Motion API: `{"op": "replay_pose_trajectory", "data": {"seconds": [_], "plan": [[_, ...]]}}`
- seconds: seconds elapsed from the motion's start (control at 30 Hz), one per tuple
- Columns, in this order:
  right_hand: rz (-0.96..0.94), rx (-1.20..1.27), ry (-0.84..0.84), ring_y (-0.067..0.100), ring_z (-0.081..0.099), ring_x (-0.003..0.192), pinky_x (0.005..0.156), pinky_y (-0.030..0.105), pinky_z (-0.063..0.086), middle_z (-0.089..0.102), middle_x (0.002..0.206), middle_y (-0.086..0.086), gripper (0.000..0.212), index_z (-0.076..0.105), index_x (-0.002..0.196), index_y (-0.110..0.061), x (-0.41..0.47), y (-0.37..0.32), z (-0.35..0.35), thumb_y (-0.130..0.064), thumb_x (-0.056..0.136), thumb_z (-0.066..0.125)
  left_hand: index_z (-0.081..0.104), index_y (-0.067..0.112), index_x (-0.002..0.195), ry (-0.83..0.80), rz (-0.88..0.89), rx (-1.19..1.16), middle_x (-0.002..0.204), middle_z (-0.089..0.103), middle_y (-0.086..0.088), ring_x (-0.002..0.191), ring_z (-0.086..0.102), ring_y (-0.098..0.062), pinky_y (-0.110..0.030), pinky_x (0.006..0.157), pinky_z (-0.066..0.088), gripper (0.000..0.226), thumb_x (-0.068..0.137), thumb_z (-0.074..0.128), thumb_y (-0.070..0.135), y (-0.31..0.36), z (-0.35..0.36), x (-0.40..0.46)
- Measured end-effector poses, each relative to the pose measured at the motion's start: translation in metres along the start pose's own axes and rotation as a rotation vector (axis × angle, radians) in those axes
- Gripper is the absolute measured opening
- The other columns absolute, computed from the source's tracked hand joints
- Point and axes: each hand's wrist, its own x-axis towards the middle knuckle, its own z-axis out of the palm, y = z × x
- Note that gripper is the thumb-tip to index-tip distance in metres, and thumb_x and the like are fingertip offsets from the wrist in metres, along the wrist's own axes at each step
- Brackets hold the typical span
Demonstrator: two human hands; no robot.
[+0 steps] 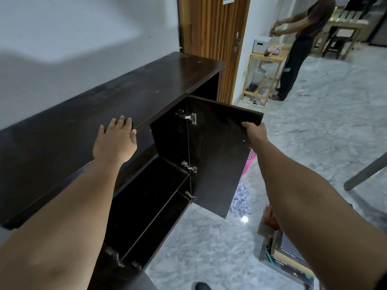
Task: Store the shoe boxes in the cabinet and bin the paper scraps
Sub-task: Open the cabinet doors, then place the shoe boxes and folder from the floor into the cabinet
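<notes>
A long dark wooden cabinet [88, 114] stands against the white wall. My left hand [117, 141] rests flat on its top near the front edge, fingers straight. My right hand [254, 132] grips the top corner of the cabinet door [217, 147], which stands swung open. Inside, a dark shelf [155, 197] shows nothing on it. Paper scraps [240, 200] lie in a heap on the floor beyond the door. Shoe boxes [282, 254] sit on the floor at lower right, partly hidden by my right arm.
A pink basket [250, 162] peeks out behind the door. A person [297, 49] stands by a small wooden rack [261, 76] at the back. A brown door [211, 38] is beyond the cabinet. A table leg [364, 174] slants in at right. Marble floor lies between.
</notes>
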Motion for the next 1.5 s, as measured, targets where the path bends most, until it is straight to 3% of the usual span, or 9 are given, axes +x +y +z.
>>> {"op": "replay_pose_trajectory", "data": {"seconds": [0.17, 0.3, 0.43, 0.6, 0.83, 1.13, 1.23, 1.33, 1.5], "plan": [[-0.022, 0.024, 0.061, 0.042, 0.048, 0.135, 0.106, 0.055, 0.049, 0.04, 0.157, 0.018, 0.101, 0.014, 0.161, -0.013, 0.005, 0.01, 0.017, -0.038, 0.081, 0.069, 0.021, 0.017, 0.159, 0.007, 0.0, 0.016, 0.166, 0.022, -0.005, 0.153, 0.02, -0.028, -0.054, 0.123, 0.02, 0.057, 0.106, 0.016, 0.039, 0.001, 0.0, -0.001], [0.002, 0.037, 0.03, 0.042, 0.054, 0.13, 0.102, 0.059, 0.05, 0.048, 0.15, 0.015, 0.115, 0.025, 0.156, -0.022, 0.024, 0.023, 0.015, -0.058, 0.055, 0.067, 0.022, 0.017, 0.159, 0.009, 0.001, -0.002, 0.166, 0.022, -0.005, 0.154, 0.019, -0.028, -0.054, 0.123, 0.02, 0.058, 0.106, 0.016, 0.04, -0.001, 0.001, -0.001], [-0.071, -0.007, -0.008, 0.036, 0.035, 0.147, 0.116, 0.048, 0.039, 0.03, 0.164, 0.016, 0.096, 0.013, 0.162, -0.013, -0.038, 0.017, -0.007, -0.033, 0.087, 0.069, 0.025, 0.016, 0.157, 0.012, 0.007, -0.005, 0.165, 0.025, -0.007, 0.152, 0.022, -0.03, -0.057, 0.121, 0.022, 0.073, 0.101, 0.01, 0.059, -0.006, 0.0, -0.003], [-0.011, -0.146, -0.01, 0.038, 0.034, 0.147, 0.117, 0.048, 0.036, 0.03, 0.163, 0.018, 0.097, 0.011, 0.162, -0.009, -0.09, 0.055, -0.059, -0.031, 0.09, 0.072, 0.02, 0.018, 0.157, -0.057, 0.053, 0.059, 0.163, 0.025, -0.014, 0.145, 0.027, -0.043, -0.067, 0.111, 0.027, 0.094, 0.087, 0.013, 0.081, 0.007, -0.011, -0.012], [0.141, -0.214, 0.044, 0.038, 0.034, 0.148, 0.116, 0.049, 0.038, 0.024, 0.165, 0.02, 0.095, 0.013, 0.161, -0.002, -0.191, 0.138, -0.162, -0.029, 0.092, 0.071, -0.003, 0.027, 0.16, -0.199, 0.282, -0.078, 0.166, 0.02, -0.009, 0.151, 0.02, -0.038, -0.063, 0.116, 0.026, 0.094, 0.09, 0.038, 0.074, 0.106, -0.021, -0.064], [0.183, -0.266, 0.238, 0.036, 0.048, 0.136, 0.104, 0.047, 0.048, 0.044, 0.155, 0.015, 0.079, 0.029, 0.158, -0.006, -0.277, 0.194, -0.279, -0.033, 0.093, 0.066, 0.02, 0.026, 0.158, -0.394, 0.554, -0.275, 0.159, 0.037, -0.011, 0.147, 0.029, -0.039, -0.054, 0.115, 0.034, 0.089, 0.088, 0.034, 0.08, 0.263, -0.03, -0.172], [0.216, -0.25, 0.287, 0.031, 0.056, 0.111, 0.091, 0.042, 0.05, 0.063, 0.115, 0.008, 0.045, 0.055, 0.134, -0.012, -0.281, 0.215, -0.312, -0.03, 0.094, 0.064, 0.021, 0.028, 0.157, -0.479, 0.623, -0.298, 0.16, 0.036, -0.011, 0.14, 0.043, -0.033, -0.051, 0.113, 0.038, 0.091, 0.086, 0.033, 0.082, 0.308, -0.012, -0.198], [0.236, -0.199, 0.322, 0.025, 0.055, 0.093, 0.072, 0.031, 0.046, 0.058, 0.088, -0.001, 0.02, 0.057, 0.108, -0.017, -0.27, 0.239, -0.341, -0.022, 0.092, 0.067, 0.021, 0.025, 0.158, -0.542, 0.674, -0.282, 0.161, 0.034, -0.011, 0.141, 0.043, -0.034, -0.049, 0.114, 0.037, 0.087, 0.09, 0.037, 0.077, 0.352, 0.018, -0.214], [0.378, -0.194, 0.296, 0.032, 0.056, 0.107, 0.097, 0.045, 0.049, 0.051, 0.108, 0.008, 0.042, 0.057, 0.131, -0.002, -0.217, 0.291, -0.371, -0.025, 0.096, 0.063, 0.029, 0.021, 0.155, -0.636, 0.69, -0.27, 0.154, 0.046, -0.01, 0.132, 0.053, -0.03, -0.044, 0.108, 0.043, 0.079, 0.094, 0.037, 0.071, 0.427, 0.1, -0.216]]}}
